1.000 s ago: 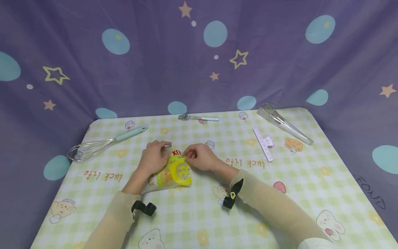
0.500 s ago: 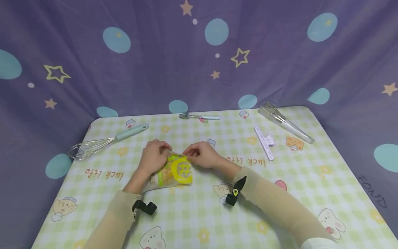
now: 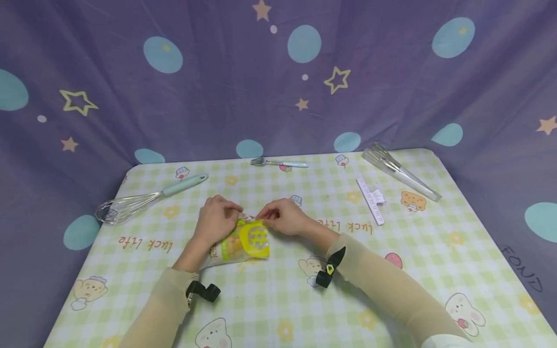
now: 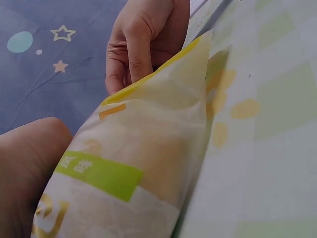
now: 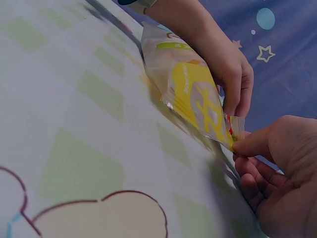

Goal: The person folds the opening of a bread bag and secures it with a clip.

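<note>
A yellow, green and clear plastic food bag (image 3: 235, 246) lies on the tablecloth, with pale golden food showing through its film. At the bag's far edge, my left hand (image 3: 216, 217) pinches the film, its palm side along the bag. My right hand (image 3: 285, 216) pinches the far right corner between thumb and fingertips. Close up in the right wrist view, the right thumb (image 5: 255, 144) presses on the corner beside a small strip with red print. The left wrist view has the bag (image 4: 133, 148) bulging in front, and the left fingertips are out of sight there.
A whisk (image 3: 150, 198) lies at the left and a fork (image 3: 278, 163) near the back edge. To the right are a white clip (image 3: 371, 201) with a ruler-like bar and metal tongs (image 3: 400, 172). A purple patterned curtain (image 3: 278, 96) hangs behind the table.
The bag's far edge with red lettering first stood out between the hands, then drew flat, and now shows a crumpled strip. Both hands keep nearly the same place; the right moved slightly.
</note>
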{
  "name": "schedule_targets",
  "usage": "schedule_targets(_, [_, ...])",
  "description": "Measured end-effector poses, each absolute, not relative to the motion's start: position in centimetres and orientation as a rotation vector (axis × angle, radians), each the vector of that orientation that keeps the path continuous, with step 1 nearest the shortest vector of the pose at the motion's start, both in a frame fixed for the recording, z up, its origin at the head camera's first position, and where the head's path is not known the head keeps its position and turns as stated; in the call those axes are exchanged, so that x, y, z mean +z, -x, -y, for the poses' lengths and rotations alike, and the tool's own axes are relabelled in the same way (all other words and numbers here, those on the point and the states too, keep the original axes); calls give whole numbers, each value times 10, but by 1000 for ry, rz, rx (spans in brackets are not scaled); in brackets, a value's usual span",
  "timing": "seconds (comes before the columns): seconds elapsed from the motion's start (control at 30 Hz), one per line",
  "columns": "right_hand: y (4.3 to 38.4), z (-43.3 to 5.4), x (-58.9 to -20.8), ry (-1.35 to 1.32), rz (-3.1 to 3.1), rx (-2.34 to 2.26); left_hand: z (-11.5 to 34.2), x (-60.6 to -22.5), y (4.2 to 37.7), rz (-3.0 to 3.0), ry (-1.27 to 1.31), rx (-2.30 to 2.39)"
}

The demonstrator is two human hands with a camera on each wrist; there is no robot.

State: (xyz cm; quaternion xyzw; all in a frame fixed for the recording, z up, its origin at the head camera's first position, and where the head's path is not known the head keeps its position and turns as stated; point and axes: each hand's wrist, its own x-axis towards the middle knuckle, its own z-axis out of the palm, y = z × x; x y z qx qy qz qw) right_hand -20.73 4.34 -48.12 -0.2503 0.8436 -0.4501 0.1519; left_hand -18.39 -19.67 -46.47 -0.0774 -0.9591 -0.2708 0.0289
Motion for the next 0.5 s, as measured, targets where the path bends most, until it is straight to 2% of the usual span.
schedule_targets(0.5, [213,-37,-471,634,-2411,-1205,195,-469,184,2944,284,-809])
